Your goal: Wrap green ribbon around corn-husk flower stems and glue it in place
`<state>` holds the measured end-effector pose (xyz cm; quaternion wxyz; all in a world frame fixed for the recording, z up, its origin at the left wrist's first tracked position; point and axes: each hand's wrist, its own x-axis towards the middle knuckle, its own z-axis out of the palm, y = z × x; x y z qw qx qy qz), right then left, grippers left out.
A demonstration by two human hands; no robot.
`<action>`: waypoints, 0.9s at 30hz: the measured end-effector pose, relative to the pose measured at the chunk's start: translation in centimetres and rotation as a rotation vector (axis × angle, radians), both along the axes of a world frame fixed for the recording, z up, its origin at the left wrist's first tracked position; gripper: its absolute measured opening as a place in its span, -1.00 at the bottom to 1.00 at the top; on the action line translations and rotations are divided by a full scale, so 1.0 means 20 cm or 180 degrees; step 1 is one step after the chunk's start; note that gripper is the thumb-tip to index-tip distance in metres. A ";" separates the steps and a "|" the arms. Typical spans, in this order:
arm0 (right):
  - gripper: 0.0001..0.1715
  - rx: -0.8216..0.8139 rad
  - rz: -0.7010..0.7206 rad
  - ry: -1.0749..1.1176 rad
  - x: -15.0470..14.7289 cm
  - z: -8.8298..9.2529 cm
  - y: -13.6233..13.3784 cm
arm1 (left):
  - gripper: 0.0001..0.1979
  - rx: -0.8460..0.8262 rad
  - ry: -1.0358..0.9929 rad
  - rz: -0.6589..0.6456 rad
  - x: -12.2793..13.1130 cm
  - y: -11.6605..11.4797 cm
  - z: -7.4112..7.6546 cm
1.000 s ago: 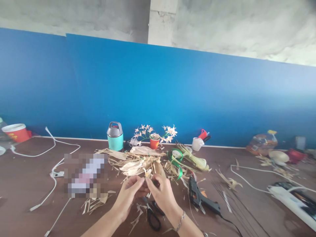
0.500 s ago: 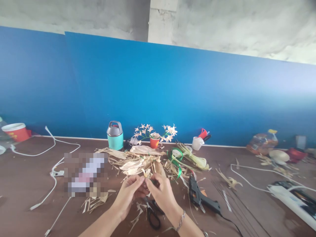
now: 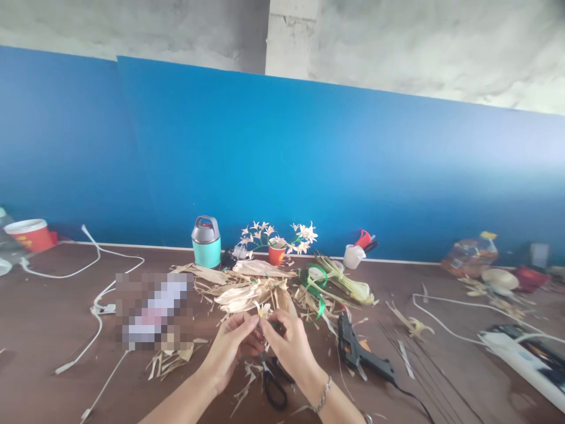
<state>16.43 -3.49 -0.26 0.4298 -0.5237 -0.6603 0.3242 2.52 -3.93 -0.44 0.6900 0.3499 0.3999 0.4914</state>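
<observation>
Thumb and fingers of my left hand (image 3: 233, 344) pinch the base of a small pale husk flower (image 3: 263, 310). My right hand (image 3: 291, 341), with a bracelet at the wrist, grips the same flower base from the other side, so the fingertips of both nearly meet. Black-handled scissors (image 3: 274, 386) lie on the table just below my hands, partly covered by the right one. Dried corn husks (image 3: 241, 294) are heaped right behind the flower. To the right rests a black glue gun (image 3: 364, 353).
Behind the husks stand a turquoise container (image 3: 207, 250) and a red cup (image 3: 276, 253) with husk flowers. A green ribbon (image 3: 315, 282) lies beside pale stalks. White cables (image 3: 97, 318) run at left; a power strip (image 3: 525, 365) and thin wires are at right.
</observation>
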 end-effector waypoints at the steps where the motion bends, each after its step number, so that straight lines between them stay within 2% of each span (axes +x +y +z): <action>1: -0.70 -0.0009 0.0011 0.0004 0.00 0.00 0.00 | -0.72 -0.0011 -0.0042 -0.0018 0.00 0.00 0.00; 14: -0.79 -0.0083 0.0448 0.0577 0.00 0.01 -0.01 | -0.68 -0.0131 -0.0302 -0.0109 0.00 0.01 -0.01; 27: -0.78 -0.0179 0.0348 0.0709 -0.01 -0.01 -0.01 | -0.66 -0.0134 -0.0341 -0.0192 0.00 0.01 -0.03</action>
